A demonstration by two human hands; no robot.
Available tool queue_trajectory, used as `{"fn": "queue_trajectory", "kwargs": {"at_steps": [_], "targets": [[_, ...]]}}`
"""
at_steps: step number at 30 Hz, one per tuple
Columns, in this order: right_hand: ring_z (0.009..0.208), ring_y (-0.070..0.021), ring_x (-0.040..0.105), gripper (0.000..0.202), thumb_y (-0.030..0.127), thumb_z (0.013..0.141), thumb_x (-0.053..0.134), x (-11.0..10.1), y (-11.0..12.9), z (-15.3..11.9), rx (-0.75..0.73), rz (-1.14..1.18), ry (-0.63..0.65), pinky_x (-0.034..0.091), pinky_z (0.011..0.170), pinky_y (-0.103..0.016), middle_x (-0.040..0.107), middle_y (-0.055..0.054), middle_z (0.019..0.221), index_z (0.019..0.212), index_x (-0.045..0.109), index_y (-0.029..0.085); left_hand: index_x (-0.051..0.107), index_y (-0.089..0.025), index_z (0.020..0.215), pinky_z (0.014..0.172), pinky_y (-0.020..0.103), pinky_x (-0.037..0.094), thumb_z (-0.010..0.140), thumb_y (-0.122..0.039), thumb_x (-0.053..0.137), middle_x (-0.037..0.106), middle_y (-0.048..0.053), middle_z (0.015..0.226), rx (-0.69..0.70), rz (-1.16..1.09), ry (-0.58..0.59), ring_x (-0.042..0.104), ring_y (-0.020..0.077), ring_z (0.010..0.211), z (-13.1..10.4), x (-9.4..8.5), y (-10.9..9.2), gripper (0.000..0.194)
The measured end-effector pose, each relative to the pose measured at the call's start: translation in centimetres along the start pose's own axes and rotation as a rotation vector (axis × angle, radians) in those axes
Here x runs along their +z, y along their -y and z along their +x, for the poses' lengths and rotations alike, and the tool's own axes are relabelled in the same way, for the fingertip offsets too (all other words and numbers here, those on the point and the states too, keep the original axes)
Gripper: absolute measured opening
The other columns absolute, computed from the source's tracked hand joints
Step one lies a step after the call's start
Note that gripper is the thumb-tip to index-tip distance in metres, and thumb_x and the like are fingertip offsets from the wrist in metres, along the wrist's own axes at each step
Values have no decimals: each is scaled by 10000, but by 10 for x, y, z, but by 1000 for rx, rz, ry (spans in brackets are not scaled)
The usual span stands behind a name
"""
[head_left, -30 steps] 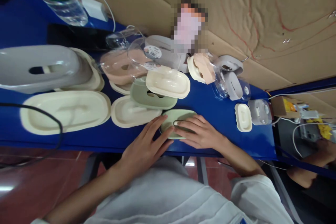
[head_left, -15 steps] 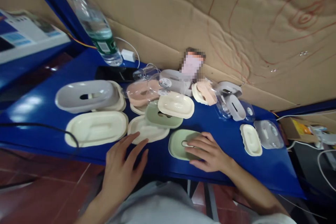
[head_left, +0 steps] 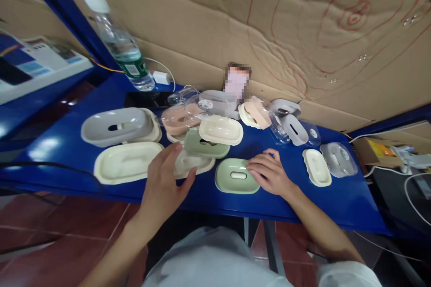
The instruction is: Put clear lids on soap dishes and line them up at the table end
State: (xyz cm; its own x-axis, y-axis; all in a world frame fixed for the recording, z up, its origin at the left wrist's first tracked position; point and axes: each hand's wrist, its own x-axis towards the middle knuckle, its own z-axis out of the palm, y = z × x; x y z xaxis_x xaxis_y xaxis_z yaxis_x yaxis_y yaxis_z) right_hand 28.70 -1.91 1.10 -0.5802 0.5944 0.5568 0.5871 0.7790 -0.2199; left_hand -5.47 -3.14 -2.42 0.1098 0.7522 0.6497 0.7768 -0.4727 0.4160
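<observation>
Cardboard wall (head_left: 303, 45) (creased), perhaps tiled floor (head_left: 50, 242).

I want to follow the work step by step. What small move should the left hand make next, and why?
Probably close the left hand on the cream tray: its open fingers already lie over that tray's near edge, while the right hand rests at the green lid.

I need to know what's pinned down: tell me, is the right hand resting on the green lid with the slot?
Yes, the right hand lies with its fingertips on the right edge of the green lid, which sits flat on the blue table.
</observation>
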Motion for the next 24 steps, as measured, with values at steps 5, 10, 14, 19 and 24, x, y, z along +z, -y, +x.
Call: {"fn": "queue_trajectory", "kwargs": {"at_steps": [5,10,14,19,24], "targets": [[949,-193,759,124,188,1055,646,1,-1,-1,1,5,34,448,1030,-449,826,-43,1044,1112,749,228,426,-257,1625,1139,566,554,981,-332,745,629,178,1498,-72,-36,6,612,373,1412,7,-2,0,722],[953,-193,753,121,199,1061,646,5,-4,-3,8,29,61,451,1031,-437,826,-49,1051,1109,755,220,472,-271,1605,1179,579,524,993,-329,736,611,165,1540,1,-23,9,590,361,1447,37,-18,-7,669],[967,-196,745,124,207,1055,658,6,-5,-4,-1,36,52,456,1030,-435,823,-57,1069,1133,754,216,492,-201,1589,1260,621,417,1004,-484,729,554,172,1607,167,-70,115,508,349,1526,98,-23,21,691],[889,-198,737,138,166,1014,669,-3,0,-4,-21,56,-85,507,923,-413,811,-48,976,1106,759,215,448,-80,1599,1154,685,452,988,-724,604,575,154,1586,227,-35,284,427,426,1567,145,7,77,901],[850,-198,734,166,220,1026,639,-5,-2,-9,13,72,-137,551,836,-404,807,-27,931,1067,793,268,574,-117,1534,1063,651,521,959,-772,590,644,140,1532,278,-156,418,504,425,1502,151,20,89,872]]}}
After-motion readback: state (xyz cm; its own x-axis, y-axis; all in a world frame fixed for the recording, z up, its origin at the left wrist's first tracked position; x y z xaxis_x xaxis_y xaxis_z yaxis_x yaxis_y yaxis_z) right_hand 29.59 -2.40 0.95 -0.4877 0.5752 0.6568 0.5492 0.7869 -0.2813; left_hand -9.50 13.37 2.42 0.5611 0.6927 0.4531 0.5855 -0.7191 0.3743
